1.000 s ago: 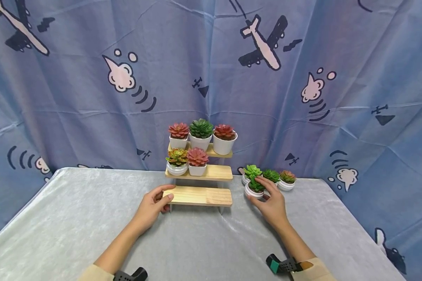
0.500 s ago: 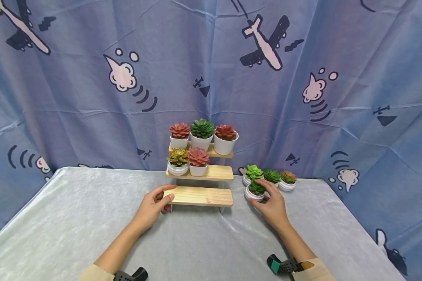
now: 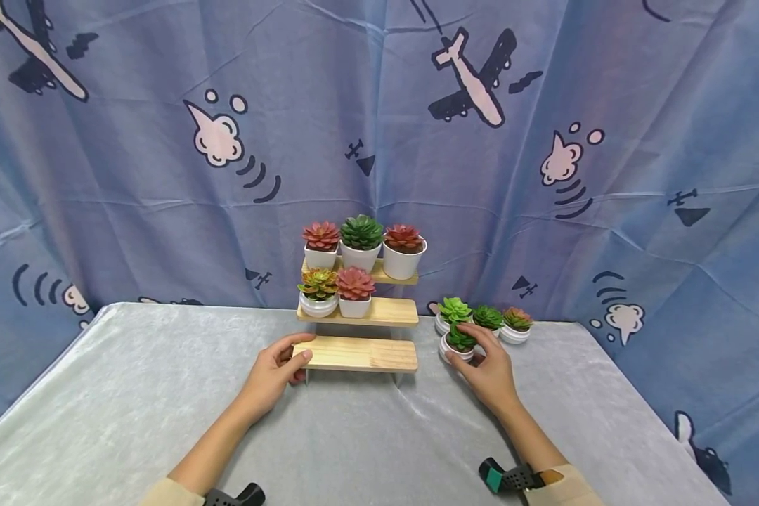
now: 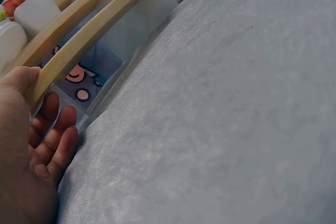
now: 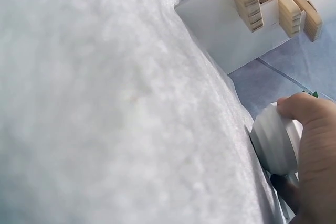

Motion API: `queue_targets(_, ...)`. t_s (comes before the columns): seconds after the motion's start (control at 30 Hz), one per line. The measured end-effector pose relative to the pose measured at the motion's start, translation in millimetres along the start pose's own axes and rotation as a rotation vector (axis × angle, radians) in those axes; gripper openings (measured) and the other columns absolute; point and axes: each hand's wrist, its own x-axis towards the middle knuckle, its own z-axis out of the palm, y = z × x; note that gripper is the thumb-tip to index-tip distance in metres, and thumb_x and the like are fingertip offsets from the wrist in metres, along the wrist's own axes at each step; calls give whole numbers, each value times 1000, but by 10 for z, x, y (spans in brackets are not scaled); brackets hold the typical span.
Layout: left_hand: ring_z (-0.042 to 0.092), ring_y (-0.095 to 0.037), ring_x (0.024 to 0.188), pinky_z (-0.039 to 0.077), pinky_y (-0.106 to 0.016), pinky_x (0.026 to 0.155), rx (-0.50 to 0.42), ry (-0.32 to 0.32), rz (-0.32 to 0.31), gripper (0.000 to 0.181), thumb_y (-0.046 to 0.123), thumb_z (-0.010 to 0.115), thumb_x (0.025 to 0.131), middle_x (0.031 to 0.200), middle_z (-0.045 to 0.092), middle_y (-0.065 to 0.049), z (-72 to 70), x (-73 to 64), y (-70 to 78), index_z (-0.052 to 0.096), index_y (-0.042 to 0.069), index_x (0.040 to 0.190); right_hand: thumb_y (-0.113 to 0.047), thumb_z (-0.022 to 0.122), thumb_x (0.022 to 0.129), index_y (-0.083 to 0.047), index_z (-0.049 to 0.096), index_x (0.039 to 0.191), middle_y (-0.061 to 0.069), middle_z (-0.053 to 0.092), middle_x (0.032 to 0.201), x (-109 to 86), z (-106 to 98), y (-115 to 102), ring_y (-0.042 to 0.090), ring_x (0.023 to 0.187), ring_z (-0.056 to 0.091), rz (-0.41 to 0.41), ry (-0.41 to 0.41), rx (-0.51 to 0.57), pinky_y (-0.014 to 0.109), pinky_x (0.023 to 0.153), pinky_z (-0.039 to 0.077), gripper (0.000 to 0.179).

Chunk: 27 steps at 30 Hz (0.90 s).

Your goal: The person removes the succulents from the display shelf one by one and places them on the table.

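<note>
A three-tier wooden plant stand (image 3: 360,353) with clear supports stands in the middle. My left hand (image 3: 275,367) grips the left end of its lowest shelf; in the left wrist view the thumb (image 4: 23,78) lies on the board, with the fingers curled beneath. To the right of the stand, my right hand (image 3: 490,367) holds a small potted succulent (image 3: 460,339), dark green in a round ribbed white pot (image 5: 273,140). In the right wrist view the thumb presses the pot's side, and the pot sits right at the cloth.
Three potted succulents fill the top shelf, a green one (image 3: 362,232) between two red ones. A yellow-green succulent (image 3: 319,284) and a pink one (image 3: 355,283) share the middle shelf. Three more pots, one bright green (image 3: 454,309), stand behind my right hand. A patterned blue curtain (image 3: 379,140) hangs behind.
My right hand's upper fingertips and the green succulent have dropped very slightly since the first frame. My left hand and the stand have not moved.
</note>
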Motion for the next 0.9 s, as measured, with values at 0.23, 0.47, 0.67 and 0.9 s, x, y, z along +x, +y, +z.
queue_targets(0.23, 62, -12, 67, 54, -26, 64, 1, 4, 1, 37, 20, 66, 99, 75, 56, -7, 6, -3, 8, 63, 5, 133, -10, 85, 81, -9, 67, 129, 11, 62, 134, -3, -3, -23, 19, 121, 57, 6, 31, 25, 5, 85, 47, 51)
queue_targets(0.47, 62, -12, 65, 54, -25, 63, 1, 7, 2, 37, 20, 66, 99, 75, 57, -8, -8, -7, 5, 63, 5, 132, -10, 87, 78, -9, 66, 131, 10, 61, 137, 35, 1, -110, 24, 128, 56, 11, 41, 7, 36, 98, 54, 57)
queue_targets(0.67, 62, -13, 66, 54, -26, 63, 1, 10, 6, 37, 20, 66, 99, 73, 54, -7, -41, -11, -5, 63, 5, 133, -11, 88, 76, -5, 64, 132, 15, 58, 140, 80, -11, -217, 34, 131, 54, -70, 21, -16, 42, 103, 46, 61)
queue_targets(0.9, 61, -13, 66, 53, -25, 63, -5, 4, 2, 37, 20, 66, 98, 75, 55, -7, -1, -4, 5, 64, 6, 132, -12, 87, 77, -4, 63, 133, 17, 57, 140, 149, -124, -462, 41, 131, 52, -156, 17, -34, 62, 104, 40, 62)
